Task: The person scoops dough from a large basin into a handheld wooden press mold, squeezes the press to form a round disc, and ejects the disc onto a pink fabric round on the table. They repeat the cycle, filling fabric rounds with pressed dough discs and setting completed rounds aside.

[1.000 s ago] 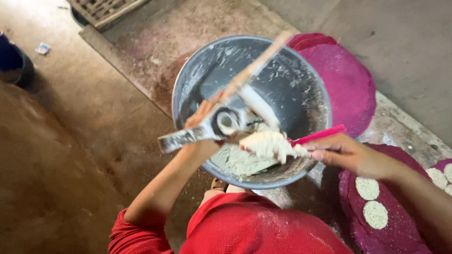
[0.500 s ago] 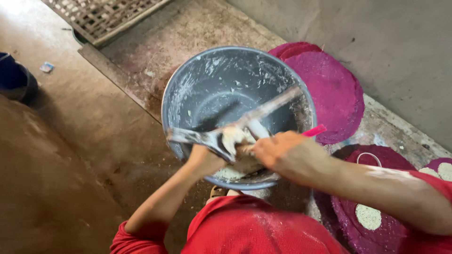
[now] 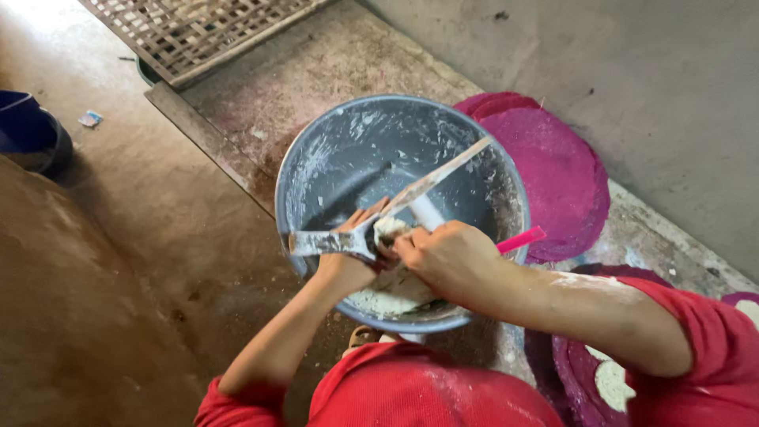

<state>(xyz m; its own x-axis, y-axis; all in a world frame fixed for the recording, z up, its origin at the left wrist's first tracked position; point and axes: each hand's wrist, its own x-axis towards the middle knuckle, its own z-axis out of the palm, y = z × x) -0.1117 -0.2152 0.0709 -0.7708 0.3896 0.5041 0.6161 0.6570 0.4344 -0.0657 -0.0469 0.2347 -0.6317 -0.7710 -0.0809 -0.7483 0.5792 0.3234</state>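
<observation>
A grey metal bowl [image 3: 316, 150], smeared white inside, holds a lump of white dough [image 3: 387, 296] at its near side. My left hand [image 3: 344, 269] grips a flour-coated metal tool [image 3: 324, 243] over the bowl; the tool's long arm [image 3: 443, 175] slants up to the right. My right hand [image 3: 447, 257] is closed around a pink-handled utensil [image 3: 522, 239] and presses against the tool right beside my left hand. The utensil's working end is hidden under my fingers.
Round purple mats [image 3: 553, 174] lie stacked right of the bowl. Another purple mat [image 3: 581, 372] with white dough discs sits at the lower right. A woven bamboo tray [image 3: 198, 28] lies at the top, and a blue container [image 3: 28, 130] stands at the far left.
My right hand has swung left from the bowl's right edge to meet the tool in my left hand. The dough lump it carried is no longer visible in it.
</observation>
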